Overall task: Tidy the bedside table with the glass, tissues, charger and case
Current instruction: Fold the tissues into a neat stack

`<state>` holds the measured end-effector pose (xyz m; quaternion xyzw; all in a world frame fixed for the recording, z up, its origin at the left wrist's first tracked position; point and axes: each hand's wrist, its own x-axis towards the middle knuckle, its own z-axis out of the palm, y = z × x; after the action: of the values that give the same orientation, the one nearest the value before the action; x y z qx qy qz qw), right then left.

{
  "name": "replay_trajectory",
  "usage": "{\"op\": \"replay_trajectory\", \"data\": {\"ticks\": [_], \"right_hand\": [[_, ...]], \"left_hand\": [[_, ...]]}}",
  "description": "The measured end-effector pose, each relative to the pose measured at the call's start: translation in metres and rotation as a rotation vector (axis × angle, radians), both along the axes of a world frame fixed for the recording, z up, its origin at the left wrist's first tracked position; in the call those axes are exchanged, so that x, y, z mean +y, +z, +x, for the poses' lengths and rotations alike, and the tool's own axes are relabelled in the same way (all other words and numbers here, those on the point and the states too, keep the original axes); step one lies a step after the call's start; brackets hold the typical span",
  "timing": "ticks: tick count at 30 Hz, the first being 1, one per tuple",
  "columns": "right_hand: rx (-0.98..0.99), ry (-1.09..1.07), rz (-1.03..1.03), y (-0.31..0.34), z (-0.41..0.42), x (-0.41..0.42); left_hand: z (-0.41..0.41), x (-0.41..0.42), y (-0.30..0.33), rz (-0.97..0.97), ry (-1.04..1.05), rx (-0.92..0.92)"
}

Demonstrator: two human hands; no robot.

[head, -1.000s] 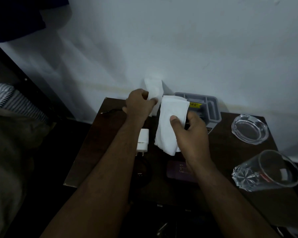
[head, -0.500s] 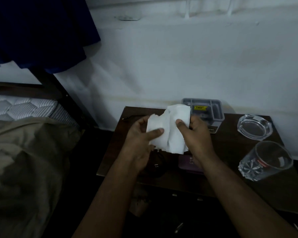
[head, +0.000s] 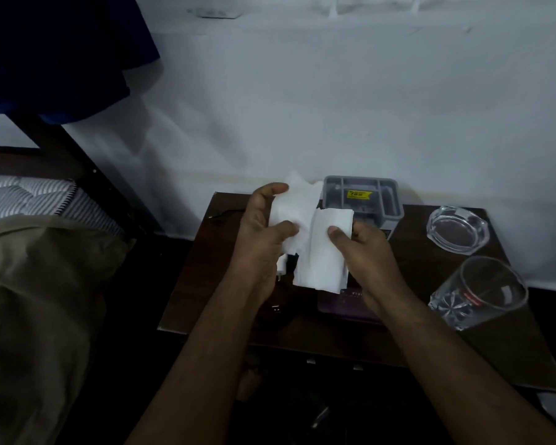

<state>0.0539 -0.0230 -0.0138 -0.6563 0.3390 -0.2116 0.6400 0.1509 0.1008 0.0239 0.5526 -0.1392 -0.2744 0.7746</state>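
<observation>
Both hands hold white tissues (head: 315,242) above the dark wooden bedside table (head: 501,342). My left hand (head: 264,232) pinches the upper left sheet, and my right hand (head: 363,252) grips the folded sheet that hangs down. A clear glass (head: 477,293) lies on its side at the table's right. The white charger plug (head: 282,268) peeks out under my left hand, with a dark cable (head: 220,216) at the back left. A dark purple case (head: 347,303) lies flat below the tissues, partly hidden by my right wrist.
A grey compartment organiser (head: 363,200) with a yellow label stands against the white wall. A glass ashtray (head: 458,229) sits at the back right. A bed with a tan blanket (head: 39,300) borders the table's left. Blue cloth (head: 55,56) hangs at the upper left.
The hands came together with the tissues, which were apart a second ago. The view rose and shifted left, so the bed and blue cloth show more.
</observation>
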Motion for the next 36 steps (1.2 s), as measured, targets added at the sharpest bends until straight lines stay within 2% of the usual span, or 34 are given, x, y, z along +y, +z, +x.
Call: {"op": "replay_trajectory", "data": {"ticks": [3,6,11,17,25,36], "right_hand": [[-0.010,-0.020,0.024,0.000,0.004,-0.006],[-0.026,-0.043,0.068,0.001,0.010,-0.008],[-0.063,-0.059,0.129,0.004,0.014,-0.009],[-0.130,-0.047,0.226,0.002,0.016,-0.007],[-0.151,-0.031,0.251,0.002,0.017,-0.003],[-0.154,-0.013,0.293,0.002,0.020,-0.003]], "left_hand": [[0.004,-0.012,-0.004,0.028,-0.096,0.017],[0.003,-0.019,-0.007,0.074,-0.108,-0.004],[0.004,-0.018,-0.010,0.088,-0.074,-0.037],[0.001,-0.019,-0.015,0.203,-0.045,-0.110],[0.003,-0.021,-0.021,0.238,0.049,-0.089],[0.006,-0.019,-0.024,0.316,-0.009,-0.157]]}}
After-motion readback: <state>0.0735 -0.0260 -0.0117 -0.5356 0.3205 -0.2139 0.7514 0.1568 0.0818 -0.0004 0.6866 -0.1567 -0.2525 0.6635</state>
